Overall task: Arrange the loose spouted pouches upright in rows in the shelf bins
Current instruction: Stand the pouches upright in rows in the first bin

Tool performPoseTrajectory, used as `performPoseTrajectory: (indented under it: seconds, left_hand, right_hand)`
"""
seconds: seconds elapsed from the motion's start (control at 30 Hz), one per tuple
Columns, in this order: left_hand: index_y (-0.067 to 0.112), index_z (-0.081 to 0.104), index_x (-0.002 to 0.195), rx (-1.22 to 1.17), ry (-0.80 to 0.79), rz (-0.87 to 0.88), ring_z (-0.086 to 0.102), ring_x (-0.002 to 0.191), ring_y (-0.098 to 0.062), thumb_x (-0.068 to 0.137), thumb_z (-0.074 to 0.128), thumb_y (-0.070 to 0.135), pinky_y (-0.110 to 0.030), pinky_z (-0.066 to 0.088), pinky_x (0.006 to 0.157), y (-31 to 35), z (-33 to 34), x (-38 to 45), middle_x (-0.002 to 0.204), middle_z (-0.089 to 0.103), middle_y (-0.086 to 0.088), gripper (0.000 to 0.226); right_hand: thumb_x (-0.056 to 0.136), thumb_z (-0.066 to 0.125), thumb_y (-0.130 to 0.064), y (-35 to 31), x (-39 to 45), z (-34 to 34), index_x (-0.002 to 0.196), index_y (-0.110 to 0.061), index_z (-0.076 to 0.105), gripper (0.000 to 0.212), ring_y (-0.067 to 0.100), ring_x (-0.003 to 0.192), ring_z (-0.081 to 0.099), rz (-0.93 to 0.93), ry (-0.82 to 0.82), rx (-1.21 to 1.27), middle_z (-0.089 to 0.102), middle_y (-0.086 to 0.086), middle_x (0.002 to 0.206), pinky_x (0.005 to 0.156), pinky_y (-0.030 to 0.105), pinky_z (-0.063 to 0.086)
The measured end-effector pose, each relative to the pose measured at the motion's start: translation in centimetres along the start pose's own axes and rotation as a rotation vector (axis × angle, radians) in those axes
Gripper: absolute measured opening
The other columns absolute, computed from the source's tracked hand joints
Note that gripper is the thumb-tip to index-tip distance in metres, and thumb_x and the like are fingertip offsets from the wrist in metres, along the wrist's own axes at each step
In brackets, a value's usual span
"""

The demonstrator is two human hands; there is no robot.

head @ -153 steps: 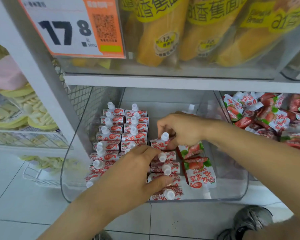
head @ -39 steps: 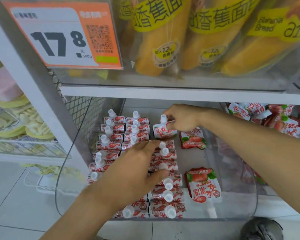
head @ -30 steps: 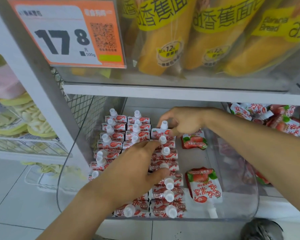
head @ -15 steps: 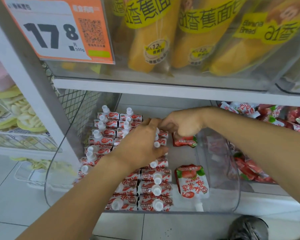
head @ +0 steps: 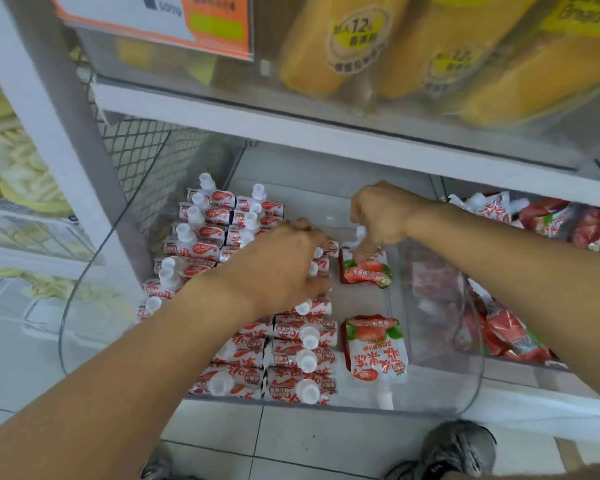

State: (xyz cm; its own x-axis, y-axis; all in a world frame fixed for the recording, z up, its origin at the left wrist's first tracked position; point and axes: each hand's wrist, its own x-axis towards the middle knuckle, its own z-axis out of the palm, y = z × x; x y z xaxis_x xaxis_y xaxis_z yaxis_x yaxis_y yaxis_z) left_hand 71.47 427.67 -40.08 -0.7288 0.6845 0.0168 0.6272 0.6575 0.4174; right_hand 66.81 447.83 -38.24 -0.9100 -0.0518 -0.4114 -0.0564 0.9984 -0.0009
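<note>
Right hand (head: 381, 216) pinching tilted pouch (head: 366, 268), spout up; left hand (head: 278, 268) flat on rows (head: 302, 362).

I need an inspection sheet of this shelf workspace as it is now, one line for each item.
Surface: clear plastic bin on a white shelf.
Job's things: upright pouches stand in rows at left; one flat pouch lies at front right.
Clutter: loose pouches heaped in the neighbouring bin.
Grippers: left hand rests on the rows; right hand pinches a tilted pouch.
Cables: nothing seen.
Surroundings: banana bread and a price tag above; shoe on tiled floor.
</note>
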Motion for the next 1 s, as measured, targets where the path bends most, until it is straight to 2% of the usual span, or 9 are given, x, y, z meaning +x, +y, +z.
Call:
performPoseTrajectory:
  seconds: [0.1, 0.17, 0.33, 0.47, 0.53, 0.6, 0.7, 0.8, 1.0]
  left_hand:
    - [0.018, 0.053, 0.129, -0.006, -0.013, -0.006, 0.049, 0.116, -0.021, 0.085, 0.065, 0.041, -0.037, 0.043, 0.099, 0.1, -0.3, -0.3, 0.121, 0.052, -0.003, 0.051]
    - [0.019, 0.055, 0.127, -0.026, -0.014, -0.001, 0.050, 0.113, -0.021, 0.085, 0.065, 0.041, -0.036, 0.044, 0.096, 0.1, -0.5, -0.5, 0.117, 0.053, -0.003, 0.048]
    - [0.019, 0.047, 0.136, -0.029, -0.024, 0.006, 0.049, 0.118, -0.023, 0.090, 0.059, 0.041, -0.036, 0.043, 0.099, 0.2, -0.5, -0.8, 0.126, 0.052, -0.006, 0.053]
    - [0.023, 0.038, 0.142, -0.028, -0.029, 0.003, 0.049, 0.119, -0.023, 0.092, 0.055, 0.044, -0.031, 0.041, 0.097, 0.1, -0.3, -1.1, 0.132, 0.051, -0.006, 0.056]
    - [0.025, 0.037, 0.143, -0.027, -0.022, -0.002, 0.050, 0.116, -0.022, 0.093, 0.053, 0.044, -0.030, 0.041, 0.095, 0.0, -0.3, -1.3, 0.130, 0.051, -0.006, 0.055]
    - [0.026, 0.037, 0.143, -0.022, -0.015, 0.000, 0.052, 0.113, -0.020, 0.094, 0.052, 0.043, -0.027, 0.040, 0.090, 0.2, -0.3, -1.4, 0.128, 0.052, -0.005, 0.055]
    - [0.026, 0.032, 0.144, -0.024, 0.007, 0.023, 0.053, 0.102, -0.015, 0.095, 0.051, 0.041, -0.016, 0.033, 0.078, 0.4, -0.6, -1.9, 0.130, 0.050, -0.004, 0.055]
    - [0.024, 0.036, 0.141, -0.023, 0.043, 0.031, 0.045, 0.085, -0.006, 0.096, 0.049, 0.040, -0.009, 0.031, 0.068, 0.5, -1.0, -2.8, 0.127, 0.049, 0.001, 0.049]
    - [0.025, 0.031, 0.145, 0.004, 0.131, -0.002, 0.050, 0.115, -0.012, 0.092, 0.047, 0.053, -0.014, 0.033, 0.085, 0.3, -1.1, -5.1, 0.133, 0.051, 0.005, 0.062]
  right_hand:
    - [0.052, 0.087, -0.060, -0.9, -0.3, 0.4, 0.141, -0.013, 0.048, 0.108, 0.022, 0.117, 0.055, -0.011, -0.178, -0.070, 0.058, 0.001, 0.134, 0.084, 0.023, 0.042]
    - [0.054, 0.082, -0.067, -1.2, -0.6, 0.6, 0.138, -0.016, 0.053, 0.103, 0.020, 0.115, 0.054, -0.027, -0.262, -0.157, 0.057, 0.000, 0.135, 0.086, 0.024, 0.044]
    - [0.059, 0.086, -0.057, -1.5, -1.7, -0.4, 0.122, -0.016, 0.061, 0.079, 0.019, 0.096, 0.056, -0.031, -0.255, -0.126, 0.061, 0.000, 0.112, 0.062, 0.024, 0.041]
    - [0.065, 0.086, -0.043, -0.7, -2.2, -1.2, 0.104, -0.013, 0.064, 0.054, 0.026, 0.088, 0.063, 0.001, 0.083, -0.102, 0.067, 0.008, 0.099, 0.071, 0.031, 0.055]
    - [0.076, 0.076, -0.040, -0.4, -1.9, -0.9, 0.097, -0.012, 0.065, 0.037, 0.027, 0.082, 0.064, 0.003, 0.342, 0.027, 0.069, 0.009, 0.092, 0.072, 0.032, 0.054]
    - [0.082, 0.073, -0.039, -0.6, -1.4, -0.3, 0.096, -0.013, 0.066, 0.030, 0.024, 0.081, 0.063, -0.049, 0.424, 0.223, 0.069, 0.004, 0.088, 0.070, 0.031, 0.048]
    - [0.081, 0.078, -0.029, -1.3, -0.3, 0.5, 0.104, -0.020, 0.068, 0.027, 0.017, 0.087, 0.066, -0.172, 0.215, 0.416, 0.072, -0.001, 0.094, 0.084, 0.032, 0.053]
    - [0.089, 0.070, -0.030, -1.3, 0.7, 0.7, 0.111, -0.024, 0.062, 0.025, 0.017, 0.087, 0.063, -0.150, 0.200, 0.363, 0.069, 0.002, 0.100, 0.079, 0.027, 0.049]
    - [0.085, 0.075, -0.022, -2.0, 1.2, 0.4, 0.098, -0.022, 0.067, 0.015, 0.013, 0.074, 0.070, -0.204, 0.072, 0.418, 0.073, 0.002, 0.090, 0.078, 0.031, 0.058]
